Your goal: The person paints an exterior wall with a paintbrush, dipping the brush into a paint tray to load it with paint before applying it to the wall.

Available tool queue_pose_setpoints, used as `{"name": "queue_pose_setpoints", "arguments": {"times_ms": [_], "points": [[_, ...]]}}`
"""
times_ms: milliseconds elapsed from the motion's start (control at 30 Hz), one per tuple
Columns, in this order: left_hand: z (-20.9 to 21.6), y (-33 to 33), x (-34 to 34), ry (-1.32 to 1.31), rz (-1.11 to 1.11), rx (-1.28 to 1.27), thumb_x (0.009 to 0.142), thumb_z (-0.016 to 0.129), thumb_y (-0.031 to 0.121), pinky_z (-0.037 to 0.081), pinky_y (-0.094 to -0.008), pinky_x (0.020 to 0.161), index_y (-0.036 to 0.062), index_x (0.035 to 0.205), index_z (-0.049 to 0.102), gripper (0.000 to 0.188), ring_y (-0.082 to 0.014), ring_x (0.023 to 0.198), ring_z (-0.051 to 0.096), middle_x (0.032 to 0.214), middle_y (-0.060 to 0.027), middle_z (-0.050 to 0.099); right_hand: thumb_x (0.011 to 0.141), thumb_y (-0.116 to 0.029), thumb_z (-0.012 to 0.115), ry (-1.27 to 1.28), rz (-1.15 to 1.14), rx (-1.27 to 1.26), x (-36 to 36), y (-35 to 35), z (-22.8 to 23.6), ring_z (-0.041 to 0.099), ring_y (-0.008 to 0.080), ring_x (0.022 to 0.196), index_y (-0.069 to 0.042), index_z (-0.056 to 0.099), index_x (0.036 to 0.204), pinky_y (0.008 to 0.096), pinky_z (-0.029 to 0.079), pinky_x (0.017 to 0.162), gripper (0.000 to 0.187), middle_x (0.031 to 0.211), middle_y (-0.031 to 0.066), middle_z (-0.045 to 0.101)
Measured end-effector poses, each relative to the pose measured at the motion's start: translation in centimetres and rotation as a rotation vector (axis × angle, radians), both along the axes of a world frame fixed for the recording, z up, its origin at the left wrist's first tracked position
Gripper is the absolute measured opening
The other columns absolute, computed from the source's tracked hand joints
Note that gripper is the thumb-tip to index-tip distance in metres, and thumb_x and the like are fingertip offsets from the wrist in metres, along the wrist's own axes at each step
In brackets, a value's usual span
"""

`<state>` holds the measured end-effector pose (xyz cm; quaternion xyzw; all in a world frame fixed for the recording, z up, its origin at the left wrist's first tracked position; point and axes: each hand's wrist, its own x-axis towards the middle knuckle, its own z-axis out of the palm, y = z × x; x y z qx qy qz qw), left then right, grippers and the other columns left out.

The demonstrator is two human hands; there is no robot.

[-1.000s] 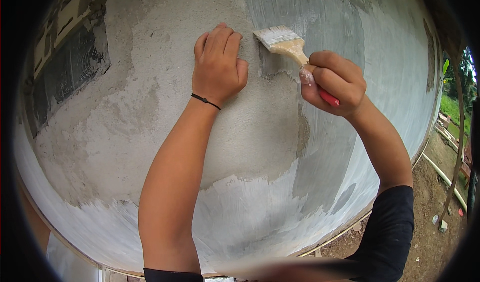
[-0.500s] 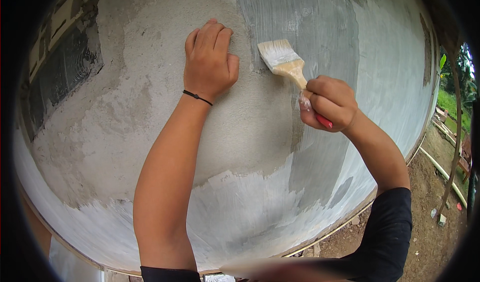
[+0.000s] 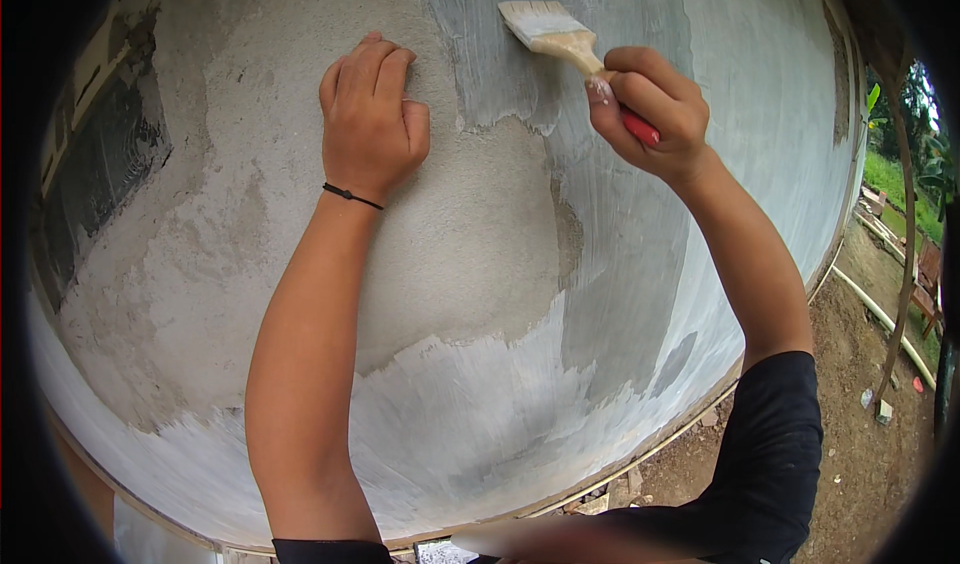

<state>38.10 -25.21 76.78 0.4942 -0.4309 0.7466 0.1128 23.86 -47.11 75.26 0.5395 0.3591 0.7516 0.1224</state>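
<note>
My right hand [image 3: 655,114] grips a flat paintbrush [image 3: 570,44] by its pale wooden handle, whose red end shows below the fingers. Pale stuff smears the brush head, and its bristles rest on a darker, wet-looking coated area of the wall [image 3: 470,254]. To the left, my left hand [image 3: 372,109] leans on rough bare plaster, back toward me, with fingers slightly bent and nothing visible in it. A black cord bracelet [image 3: 352,196] circles that wrist. Streaky pale grey coating covers the wall below and to the right.
A dark recessed panel [image 3: 105,154] lies at the wall's far left. At the right, beyond the wall's edge, are brown soil [image 3: 850,464], a pale pole [image 3: 885,324] on the ground, a thin upright stick [image 3: 908,214] and green plants [image 3: 885,174].
The paintbrush and my right hand have moved up the wall, onto the dark coated area. My left hand sits slightly farther left in view, as the whole view has shifted.
</note>
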Motion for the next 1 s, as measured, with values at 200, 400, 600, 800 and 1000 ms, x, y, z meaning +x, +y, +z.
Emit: {"name": "queue_pose_setpoints", "arguments": {"times_ms": [200, 400, 600, 800, 1000], "points": [[0.3, 0.2, 0.1, -0.016, 0.033, 0.018, 0.070, 0.047, 0.004, 0.032, -0.0402, 0.101, 0.0037, 0.105, 0.058, 0.037, -0.0259, 0.117, 0.049, 0.112, -0.0106, 0.057, 0.059, -0.001, 0.070, 0.178, 0.019, -0.112, -1.9, -1.4, -10.6, 0.047, 0.0144, 0.046, -0.005, 0.048, 0.060, 0.0253, 0.033, 0.036, 0.022, 0.070, 0.0071, 0.053], [0.1, 0.1, 0.0, -0.015, 0.060, 0.020, 0.070, 0.046, 0.003, 0.032, -0.0401, 0.100, 0.0038, 0.106, 0.058, 0.038, -0.0264, 0.117, 0.050, 0.113, -0.0112, 0.057, 0.060, 0.004, 0.068, 0.155, 0.131, 0.037, -4.8, -1.5, -8.5, 0.054, 0.0168, 0.051, -0.003, 0.052, 0.062, 0.0264, 0.044, 0.041, 0.017, 0.070, 0.0093, 0.057], [0.3, 0.1, -0.2, -0.026, 0.068, 0.022, 0.069, 0.047, 0.003, 0.032, -0.0403, 0.100, 0.0045, 0.105, 0.059, 0.038, -0.0265, 0.116, 0.050, 0.112, -0.0108, 0.058, 0.063, 0.001, 0.070, 0.036, 0.031, 0.028, -2.0, -2.9, -3.5, 0.053, 0.0175, 0.055, -0.003, 0.055, 0.067, 0.0266, 0.042, 0.043, 0.016, 0.074, 0.0090, 0.058], [0.3, 0.3, -0.2, -0.018, 0.091, 0.029, 0.070, 0.046, 0.002, 0.033, -0.0395, 0.100, 0.0046, 0.106, 0.059, 0.038, -0.0271, 0.117, 0.050, 0.113, -0.0110, 0.058, 0.064, -0.006, 0.070, 0.214, 0.034, -0.175, -1.6, -5.6, -14.6, 0.047, 0.0139, 0.051, -0.007, 0.048, 0.063, 0.0239, 0.034, 0.037, 0.021, 0.070, 0.0056, 0.053], [0.4, 0.3, -0.3, -0.009, 0.066, 0.035, 0.072, 0.044, 0.000, 0.034, -0.0390, 0.099, 0.0032, 0.106, 0.059, 0.038, -0.0278, 0.117, 0.051, 0.113, -0.0120, 0.059, 0.065, -0.001, 0.064, 0.623, 0.212, -0.026, -6.1, -6.9, -17.1, 0.052, 0.0151, 0.046, -0.005, 0.053, 0.061, 0.0251, 0.038, 0.038, 0.013, 0.068, 0.0061, 0.055]]}}
